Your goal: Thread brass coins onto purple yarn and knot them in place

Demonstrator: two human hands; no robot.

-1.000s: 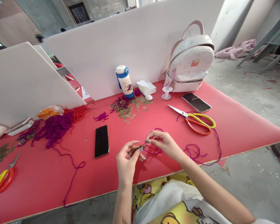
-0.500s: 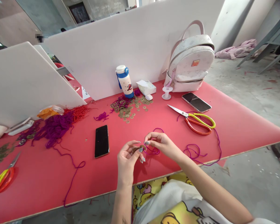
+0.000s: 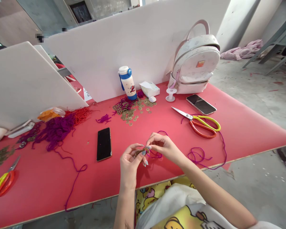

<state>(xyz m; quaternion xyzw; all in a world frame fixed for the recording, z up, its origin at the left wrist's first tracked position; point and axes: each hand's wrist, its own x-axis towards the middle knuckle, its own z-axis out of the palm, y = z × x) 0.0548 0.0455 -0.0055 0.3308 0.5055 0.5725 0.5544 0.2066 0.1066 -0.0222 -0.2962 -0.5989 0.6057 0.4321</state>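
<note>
Near the table's front edge, my left hand [image 3: 131, 160] pinches a few brass-coloured coins [image 3: 138, 152] between thumb and fingers. My right hand [image 3: 160, 144] meets it from the right, thumb and forefinger closed at the purple cord [image 3: 154, 156] beside the coins. Its fingertips touch or nearly touch the topmost coin; the exact grip is too small to make out. Part of the cord loops on the table behind and below my right hand. A loose pile of similar coins [image 3: 127, 115] lies further back, with purple cord tangled among them.
On the red table [image 3: 50, 190] lie a black phone [image 3: 104, 144], scissors [image 3: 200, 123], another phone [image 3: 201, 104], and a white spool [image 3: 171, 94]. A bottle [image 3: 128, 83], a tissue pack [image 3: 150, 89] and a backpack [image 3: 194, 65] stand before a white partition [image 3: 143, 44]. Purple yarn [image 3: 58, 130] and scissors [image 3: 4, 181] lie left.
My right hand has shifted slightly left, its fingertips closer to the coins. My left hand stays in place, still holding the coins.
</note>
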